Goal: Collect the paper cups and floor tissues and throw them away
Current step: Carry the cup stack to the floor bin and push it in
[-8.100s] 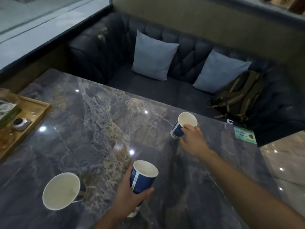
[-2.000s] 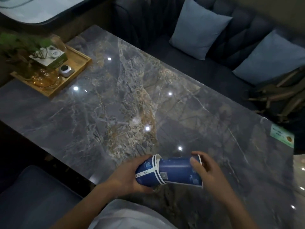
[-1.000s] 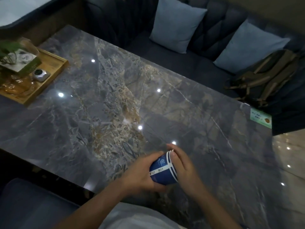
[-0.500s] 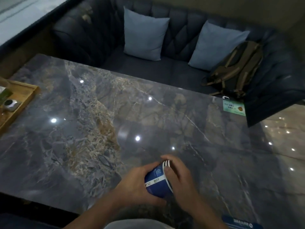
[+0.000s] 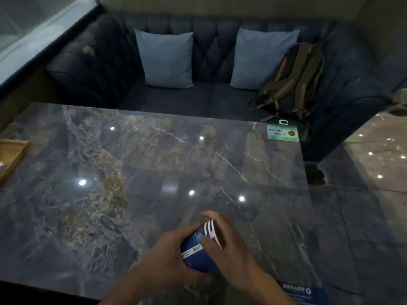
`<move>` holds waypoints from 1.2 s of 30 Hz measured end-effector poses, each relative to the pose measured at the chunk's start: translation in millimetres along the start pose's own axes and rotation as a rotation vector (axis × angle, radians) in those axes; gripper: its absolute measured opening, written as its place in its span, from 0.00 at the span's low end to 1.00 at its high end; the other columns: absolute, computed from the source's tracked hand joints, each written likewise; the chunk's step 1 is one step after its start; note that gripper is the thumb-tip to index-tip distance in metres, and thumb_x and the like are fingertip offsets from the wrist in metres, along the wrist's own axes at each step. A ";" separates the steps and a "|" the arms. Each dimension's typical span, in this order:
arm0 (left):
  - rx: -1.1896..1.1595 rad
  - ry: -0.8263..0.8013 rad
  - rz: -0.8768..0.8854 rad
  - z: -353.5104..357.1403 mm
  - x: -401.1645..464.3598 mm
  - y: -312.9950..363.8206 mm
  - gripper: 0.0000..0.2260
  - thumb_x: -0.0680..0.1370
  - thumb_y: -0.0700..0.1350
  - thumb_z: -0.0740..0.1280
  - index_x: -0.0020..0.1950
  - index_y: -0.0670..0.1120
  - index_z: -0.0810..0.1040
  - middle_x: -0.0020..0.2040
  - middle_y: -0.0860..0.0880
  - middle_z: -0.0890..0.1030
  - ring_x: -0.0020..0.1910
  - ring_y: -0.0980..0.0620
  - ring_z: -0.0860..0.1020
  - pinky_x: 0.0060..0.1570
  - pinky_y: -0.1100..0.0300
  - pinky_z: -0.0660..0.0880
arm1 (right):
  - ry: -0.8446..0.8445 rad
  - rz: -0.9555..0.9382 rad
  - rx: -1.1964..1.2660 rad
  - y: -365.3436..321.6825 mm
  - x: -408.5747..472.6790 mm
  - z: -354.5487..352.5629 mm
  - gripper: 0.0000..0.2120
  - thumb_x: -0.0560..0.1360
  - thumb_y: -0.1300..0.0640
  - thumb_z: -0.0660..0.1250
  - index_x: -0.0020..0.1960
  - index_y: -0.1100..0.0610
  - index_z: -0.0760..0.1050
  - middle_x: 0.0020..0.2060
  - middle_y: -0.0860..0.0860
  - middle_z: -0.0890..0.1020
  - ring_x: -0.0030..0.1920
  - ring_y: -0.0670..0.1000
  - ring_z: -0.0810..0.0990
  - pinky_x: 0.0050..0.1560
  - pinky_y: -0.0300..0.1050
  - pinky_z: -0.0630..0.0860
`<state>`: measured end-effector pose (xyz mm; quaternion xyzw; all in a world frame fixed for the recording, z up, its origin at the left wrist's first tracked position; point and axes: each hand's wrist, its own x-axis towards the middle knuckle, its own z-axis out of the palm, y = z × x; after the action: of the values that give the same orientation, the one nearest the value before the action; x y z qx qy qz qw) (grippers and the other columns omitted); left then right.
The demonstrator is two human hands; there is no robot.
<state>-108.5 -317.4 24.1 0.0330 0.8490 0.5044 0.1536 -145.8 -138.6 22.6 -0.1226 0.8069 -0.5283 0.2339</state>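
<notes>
A nested stack of blue paper cups (image 5: 198, 253) with white rims lies sideways between both my hands, just above the near edge of the dark marble table (image 5: 154, 172). My left hand (image 5: 169, 256) wraps the stack's bottom end from the left. My right hand (image 5: 229, 245) covers the rim end from the right, fingers curled over the white rims. No tissues are visible in this view.
A wooden tray (image 5: 11, 155) pokes in at the table's left edge. A green card (image 5: 283, 133) lies at the far right corner. Behind the table stands a dark sofa with two grey-blue cushions (image 5: 167, 60) and a backpack (image 5: 293, 82). Glossy floor (image 5: 374, 194) lies to the right.
The cups that stood apart on the table are now pushed together into one stack held in both hands. The view has swung right, so the tray has slid almost out of view.
</notes>
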 end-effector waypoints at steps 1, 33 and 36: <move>0.000 -0.006 0.004 1.5 0.7 0.9 0.40 0.60 0.50 0.85 0.68 0.65 0.74 0.59 0.62 0.84 0.56 0.62 0.83 0.56 0.56 0.82 | -0.009 0.008 -0.004 0.4 -1.1 -2.9 0.27 0.68 0.34 0.60 0.66 0.38 0.65 0.63 0.34 0.71 0.63 0.35 0.70 0.62 0.32 0.68; -0.083 -0.169 0.020 28.7 -6.7 -19.6 0.42 0.57 0.52 0.86 0.67 0.64 0.72 0.59 0.66 0.82 0.56 0.64 0.82 0.55 0.65 0.80 | 0.095 0.131 -0.179 -4.0 -44.4 -6.5 0.27 0.70 0.43 0.70 0.68 0.39 0.66 0.63 0.33 0.70 0.63 0.33 0.69 0.60 0.28 0.66; -0.080 -0.166 0.008 46.8 -1.5 -10.0 0.41 0.57 0.51 0.86 0.66 0.64 0.72 0.59 0.66 0.82 0.56 0.65 0.82 0.55 0.62 0.81 | 0.073 0.153 -0.168 6.4 -50.2 -22.1 0.27 0.70 0.42 0.69 0.67 0.38 0.66 0.61 0.33 0.70 0.61 0.35 0.71 0.61 0.35 0.71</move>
<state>-92.3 -283.1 -5.0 0.0719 0.8125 0.5341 0.2225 -113.4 -96.1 36.6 -0.0605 0.8633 -0.4435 0.2331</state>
